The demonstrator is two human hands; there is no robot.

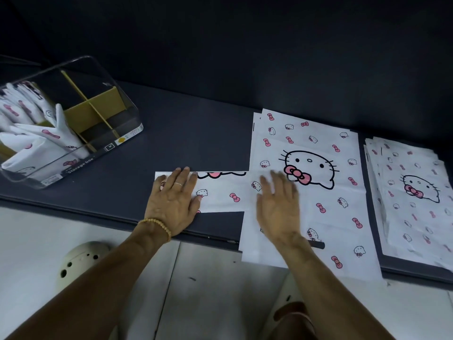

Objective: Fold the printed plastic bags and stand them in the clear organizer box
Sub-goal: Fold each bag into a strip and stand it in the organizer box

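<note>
Head view. Landmark: clear organizer box (73, 123), on the dark table (196, 133).

Progress: partly done. Several folded printed bags (49, 136) already stand in the box's nearer compartments; the compartments behind the tan cardboard dividers (98, 111) hold nothing I can see. One bag is mid-fold: a long narrow folded strip (220, 192) lies flat to the right of the box, near the table's front edge. Further right of the box, a flat bag stack (318, 148) waits, its front edge hanging over the table lip; furthest from the box, a second stack (411, 192). Judgement: well under half done, many bags left.

Hands: left hand (172, 204) flat on the strip's box-side end, fingers straight and close together, pressing. Right hand (278, 204) flat where the strip meets the first stack, fingers straight, slightly spread, blurred.

Bag look: thin white plastic, pink bows, small cat faces, one large cat face with a pink bow. Creases faint; the film likely springs open unless pressed.
</note>
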